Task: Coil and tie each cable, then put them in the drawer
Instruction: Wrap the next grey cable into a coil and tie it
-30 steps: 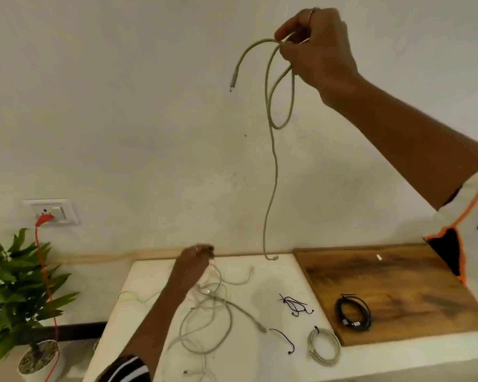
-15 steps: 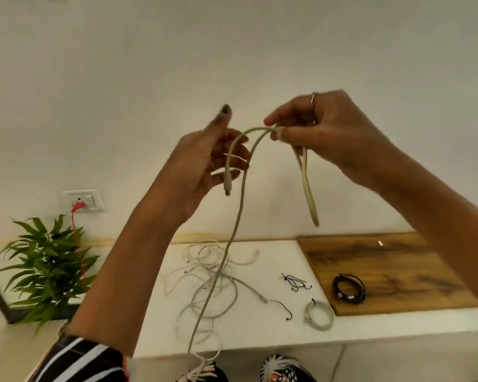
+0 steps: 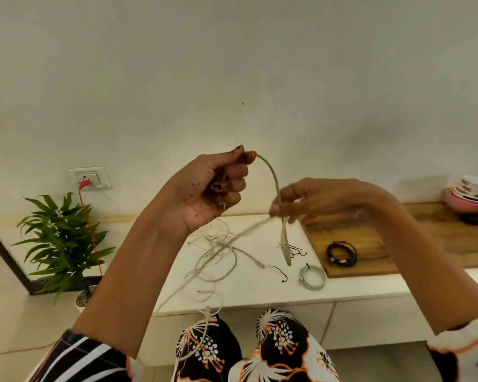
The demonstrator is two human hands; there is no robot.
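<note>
Soft even indoor light, faint wall shadows, motion-blurred cable (image 3: pixel 249 230), wide-angle edge bending.

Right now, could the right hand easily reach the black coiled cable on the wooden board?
Probably yes. The right hand hovers just above and left of the black coiled cable, nothing between, but it's busy holding the beige cable.

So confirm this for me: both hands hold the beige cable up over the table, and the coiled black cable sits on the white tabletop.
Not quite. The head view shows the coiled black cable on the wooden board, not the white tabletop. The rest holds: left hand and right hand hold the beige cable.
</note>
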